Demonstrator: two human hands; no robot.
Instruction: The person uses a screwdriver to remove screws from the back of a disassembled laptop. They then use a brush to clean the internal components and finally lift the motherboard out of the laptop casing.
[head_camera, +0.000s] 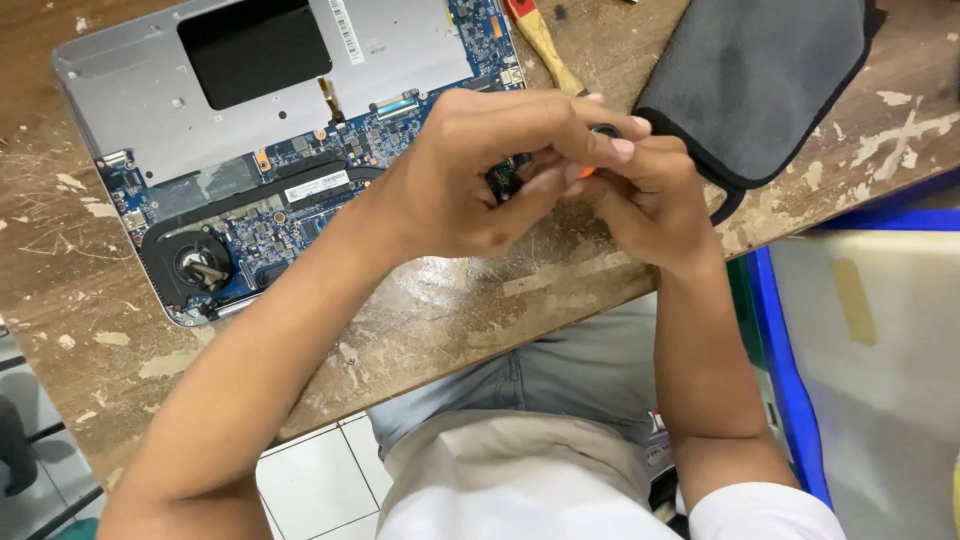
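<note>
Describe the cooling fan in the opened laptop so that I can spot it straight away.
Start at the opened laptop lying on the worn wooden table. Go to its near-left corner, left of the left hand. The fan is the round black part there, unlike the flat blue circuit board beside it.

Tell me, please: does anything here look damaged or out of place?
The wooden table is worn, its surface scratched and flaking in pale patches. The laptop lies open with its board and fan exposed. Both hands, left hand and right hand, pinch a small dark part.
</note>
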